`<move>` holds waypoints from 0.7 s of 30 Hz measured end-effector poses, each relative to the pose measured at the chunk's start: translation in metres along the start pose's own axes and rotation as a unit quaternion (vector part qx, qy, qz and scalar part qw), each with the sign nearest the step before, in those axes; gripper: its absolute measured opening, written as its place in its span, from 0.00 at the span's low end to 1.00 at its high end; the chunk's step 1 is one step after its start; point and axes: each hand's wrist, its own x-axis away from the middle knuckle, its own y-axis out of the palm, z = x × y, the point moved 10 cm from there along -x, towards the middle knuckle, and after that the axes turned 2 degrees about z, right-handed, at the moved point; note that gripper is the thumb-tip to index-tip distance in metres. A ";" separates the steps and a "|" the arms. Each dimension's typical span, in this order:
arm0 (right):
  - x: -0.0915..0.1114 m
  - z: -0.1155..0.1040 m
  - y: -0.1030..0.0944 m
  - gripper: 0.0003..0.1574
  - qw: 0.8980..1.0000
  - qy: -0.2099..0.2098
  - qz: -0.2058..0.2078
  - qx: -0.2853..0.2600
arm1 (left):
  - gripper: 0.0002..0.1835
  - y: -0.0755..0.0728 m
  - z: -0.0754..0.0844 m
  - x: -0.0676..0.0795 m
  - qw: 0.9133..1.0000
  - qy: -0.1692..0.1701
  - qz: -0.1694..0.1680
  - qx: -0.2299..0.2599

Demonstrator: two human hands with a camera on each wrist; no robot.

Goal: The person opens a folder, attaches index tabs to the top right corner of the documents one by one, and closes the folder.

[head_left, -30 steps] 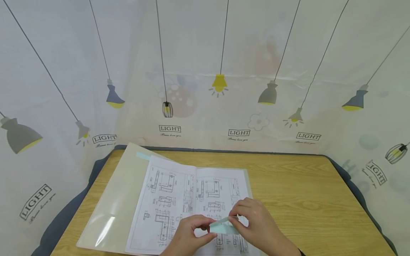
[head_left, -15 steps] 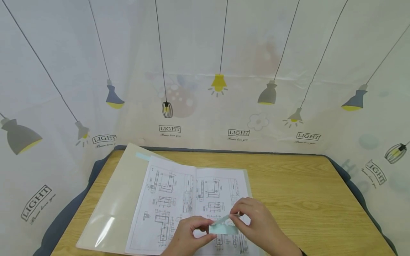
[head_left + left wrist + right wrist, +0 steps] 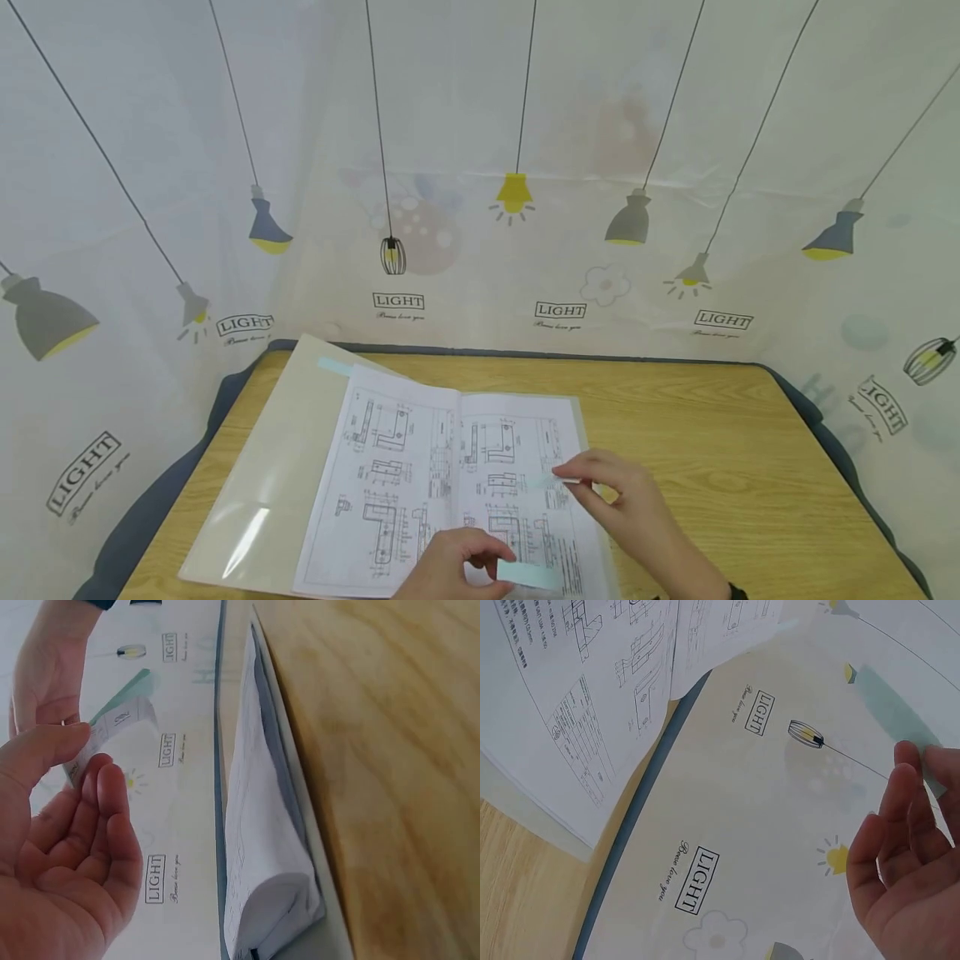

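Note:
In the head view my left hand (image 3: 453,562) pinches a pale teal pad of sticky notes (image 3: 528,575) low over the open booklet of technical drawings (image 3: 487,425). The left wrist view shows the white underside of the pad (image 3: 124,718) with faint printing, between thumb and fingers. My right hand (image 3: 626,500) pinches one thin, translucent teal sticky note (image 3: 892,705) by its end, apart from the pad. That sticky note overlaps the right-hand page in the head view. Its free end points away from the fingers.
The booklet's glossy beige cover (image 3: 247,492) lies opened to the left, with a pale blue strip (image 3: 334,367) near its top. Wooden table (image 3: 712,450) extends to the right of the booklet. A lamp-printed curtain (image 3: 480,275) surrounds the table's back and sides.
The sticky note has come off the pad. My right hand has moved up and right with it, while my left hand has lowered toward the front with the pad.

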 end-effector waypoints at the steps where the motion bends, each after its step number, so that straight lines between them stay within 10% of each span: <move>1: 0.000 0.002 -0.002 0.15 1.000 0.002 0.005 0.001 | 0.15 0.003 -0.001 0.001 1.000 -0.009 -0.011 0.007; 12: -0.003 0.045 -0.019 0.10 0.989 0.138 0.062 -0.001 | 0.12 0.031 -0.020 0.008 0.993 -0.064 -0.097 0.008; 21: -0.002 0.082 -0.014 0.10 0.963 0.266 0.033 -0.043 | 0.12 0.034 -0.029 0.015 0.990 -0.101 -0.087 -0.036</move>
